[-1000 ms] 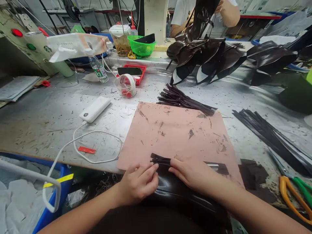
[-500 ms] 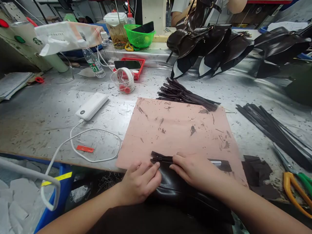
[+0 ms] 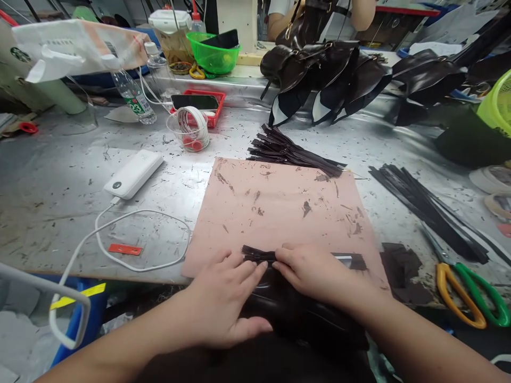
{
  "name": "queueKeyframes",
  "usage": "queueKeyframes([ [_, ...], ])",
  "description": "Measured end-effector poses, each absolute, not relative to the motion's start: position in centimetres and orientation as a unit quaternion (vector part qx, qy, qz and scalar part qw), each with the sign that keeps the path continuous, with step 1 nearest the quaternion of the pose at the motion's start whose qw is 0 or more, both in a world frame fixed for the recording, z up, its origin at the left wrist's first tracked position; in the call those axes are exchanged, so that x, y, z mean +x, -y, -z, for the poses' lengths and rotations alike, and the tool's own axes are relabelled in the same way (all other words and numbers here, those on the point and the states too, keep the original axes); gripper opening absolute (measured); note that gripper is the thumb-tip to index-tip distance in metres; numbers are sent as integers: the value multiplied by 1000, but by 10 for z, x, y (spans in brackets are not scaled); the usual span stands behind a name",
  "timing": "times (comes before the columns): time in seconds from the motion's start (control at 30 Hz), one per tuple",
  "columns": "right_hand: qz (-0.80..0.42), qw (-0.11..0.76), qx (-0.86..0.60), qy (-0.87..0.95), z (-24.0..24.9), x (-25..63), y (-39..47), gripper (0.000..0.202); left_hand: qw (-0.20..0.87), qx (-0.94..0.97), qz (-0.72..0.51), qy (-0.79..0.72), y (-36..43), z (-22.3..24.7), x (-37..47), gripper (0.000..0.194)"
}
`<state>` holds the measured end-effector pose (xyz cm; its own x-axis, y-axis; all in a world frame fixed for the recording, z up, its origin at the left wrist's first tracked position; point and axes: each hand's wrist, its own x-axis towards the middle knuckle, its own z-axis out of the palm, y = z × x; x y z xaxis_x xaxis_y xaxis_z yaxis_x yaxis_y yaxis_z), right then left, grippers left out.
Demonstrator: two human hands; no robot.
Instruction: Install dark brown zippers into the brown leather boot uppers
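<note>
A dark zipper (image 3: 255,254) lies along the edge of a glossy dark brown leather piece (image 3: 303,314) at the front of a pink mat (image 3: 263,207). My right hand (image 3: 307,268) pinches the zipper and the leather edge, its fingertips curled over them. My left hand (image 3: 223,298) rests on the leather at the zipper's left end, fingers stretched and thumb apart. Under my right wrist a further dark strip (image 3: 357,260) with a pale patch shows on the mat. The leather's lower part hangs toward my lap and is partly hidden by my arms.
Bundled zippers (image 3: 295,151) lie behind the mat; long dark strips (image 3: 431,213) and scissors (image 3: 471,290) are on the right. A white power bank (image 3: 133,174) with its cable lies left. Leather boot pieces (image 3: 319,80) stand at the back, near another person's arm (image 3: 363,13).
My left hand has opened from a curled grip, its fingers extending and thumb spreading over the leather. My right hand keeps its pinch. The camera view has shifted slightly right.
</note>
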<state>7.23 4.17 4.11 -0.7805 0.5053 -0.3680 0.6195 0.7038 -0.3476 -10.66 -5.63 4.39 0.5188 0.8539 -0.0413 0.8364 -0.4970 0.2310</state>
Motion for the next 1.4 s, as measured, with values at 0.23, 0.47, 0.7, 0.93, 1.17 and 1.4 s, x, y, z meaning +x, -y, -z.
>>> queueKeyframes([
  [0.23,217,122,320,-914,-40,69,-36,24,-6,864,-66,-500,58,-25,-89,70],
  [0.47,159,141,382,-899,-51,88,-43,24,-19,878,-49,-476,50,-28,-79,64],
  [0.7,195,99,412,-884,-49,104,-48,21,48,898,-4,-437,54,-28,-71,90],
  [0.93,176,86,420,-886,-46,98,-43,21,26,902,9,-430,50,-26,-51,91],
  [1.17,81,86,424,-898,-53,110,-40,21,-5,911,83,-404,42,-28,-36,88],
  [1.4,171,92,489,-850,-60,136,-46,22,-1,907,115,-405,41,-28,-26,92],
])
